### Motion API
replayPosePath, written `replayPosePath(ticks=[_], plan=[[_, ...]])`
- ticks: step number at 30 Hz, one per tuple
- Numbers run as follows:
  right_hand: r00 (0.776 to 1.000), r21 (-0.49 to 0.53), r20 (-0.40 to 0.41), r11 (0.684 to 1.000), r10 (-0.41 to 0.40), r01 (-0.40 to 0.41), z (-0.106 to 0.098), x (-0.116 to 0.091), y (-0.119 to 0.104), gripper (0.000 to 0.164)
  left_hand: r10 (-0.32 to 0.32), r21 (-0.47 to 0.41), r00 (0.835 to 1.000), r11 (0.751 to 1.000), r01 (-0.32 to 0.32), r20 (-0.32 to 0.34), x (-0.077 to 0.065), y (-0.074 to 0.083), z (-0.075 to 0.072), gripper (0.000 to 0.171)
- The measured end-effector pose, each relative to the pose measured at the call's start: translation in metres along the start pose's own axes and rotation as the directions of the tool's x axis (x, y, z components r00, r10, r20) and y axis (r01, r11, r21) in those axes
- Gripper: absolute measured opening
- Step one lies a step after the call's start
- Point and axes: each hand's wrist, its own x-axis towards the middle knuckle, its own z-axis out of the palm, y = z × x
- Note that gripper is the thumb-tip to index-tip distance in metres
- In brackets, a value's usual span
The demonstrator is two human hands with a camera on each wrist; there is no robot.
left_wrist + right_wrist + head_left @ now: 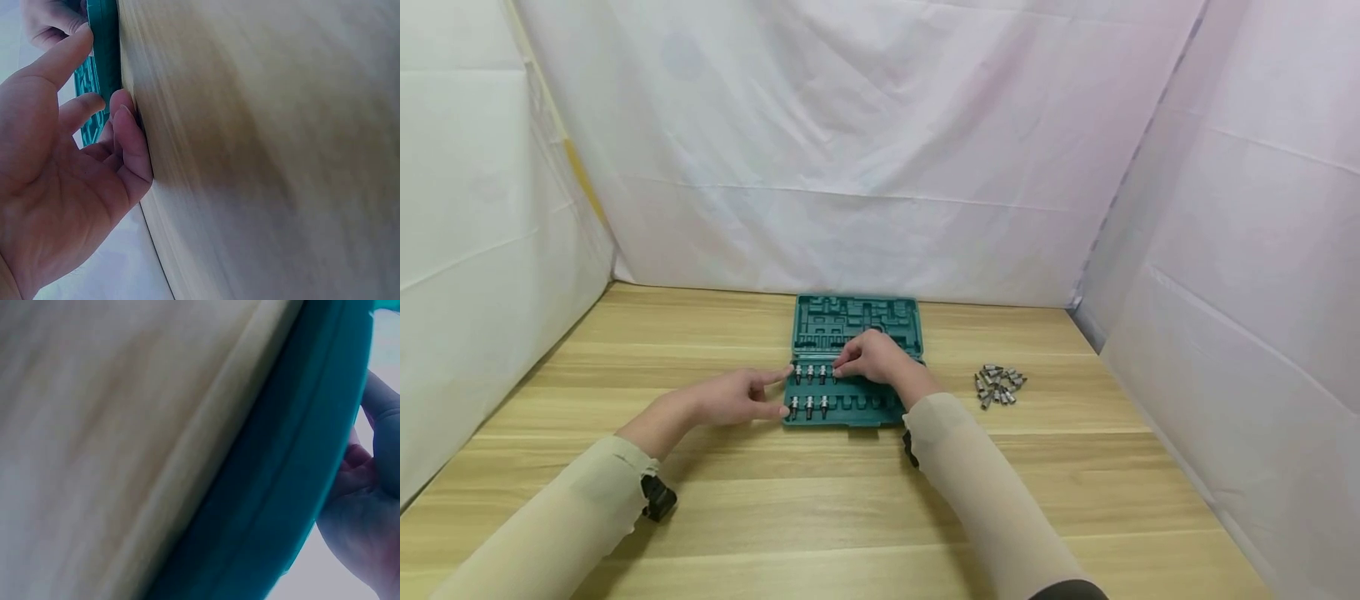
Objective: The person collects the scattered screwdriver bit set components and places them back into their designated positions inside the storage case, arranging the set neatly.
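Note:
A green plastic socket case [865, 389] lies unfolded on the wooden table, its lid part [912, 312] at the back. My right hand [883, 360] reaches over the case and pinches a small bit socket [835, 376] at the back row of slots. Three bit sockets stand to its left in that row, and three more bit sockets [809, 405] fill the left end of the front row. My left hand [726, 397] touches the case's left edge with thumb and forefinger spread. In the right wrist view the case wall [275, 481] hides the right fingertips.
A loose pile of bit sockets [997, 385] lies on the table [790, 508] right of the case. White cloth walls [850, 150] stand behind and on both sides. Several slots at the front row's right hold nothing.

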Motion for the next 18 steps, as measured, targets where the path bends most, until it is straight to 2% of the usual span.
replayPosePath(ticks=[7,18], plan=[[1.0,-0.009,0.01,1.0,-0.018,0.018,-0.002,0.001,0.002,0.012,0.0,-0.003,1.0,1.0,0.0,-0.001,0.0,0.001,-0.001,0.086],[1.0,0.13,-0.025,0.991,-0.006,0.009,0.004,-0.001,0.011,0.011,0.003,0.01,1.0,1.0,-0.003,0.002,0.001,0.0,0.001,0.086]])
